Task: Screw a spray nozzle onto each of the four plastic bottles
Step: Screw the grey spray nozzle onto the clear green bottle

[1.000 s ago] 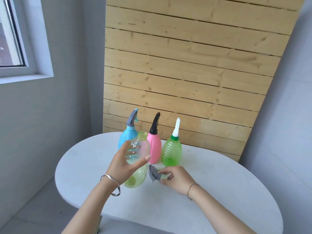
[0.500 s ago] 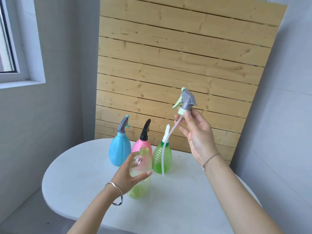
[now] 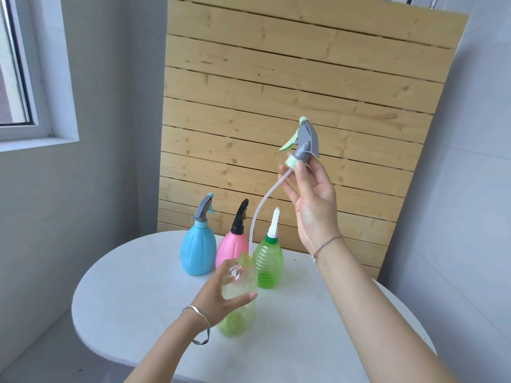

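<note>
The left hand [image 3: 218, 297] grips the clear bottle [image 3: 240, 275] near upright at the desk [image 3: 124, 299]. The right hand [image 3: 312, 205] pinches the nozzle [image 3: 305, 139] by its collar, high above, with the tube [image 3: 257, 214] tip at the bottle's mouth. Lowered off-line, the curved tube could kink or slip outside the neck, and a skewed collar may cross-thread.

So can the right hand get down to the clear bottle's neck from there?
Probably yes. The right hand pinches the nozzle above it, the left hand grips the clear bottle below its neck, and nothing stands between.
</note>
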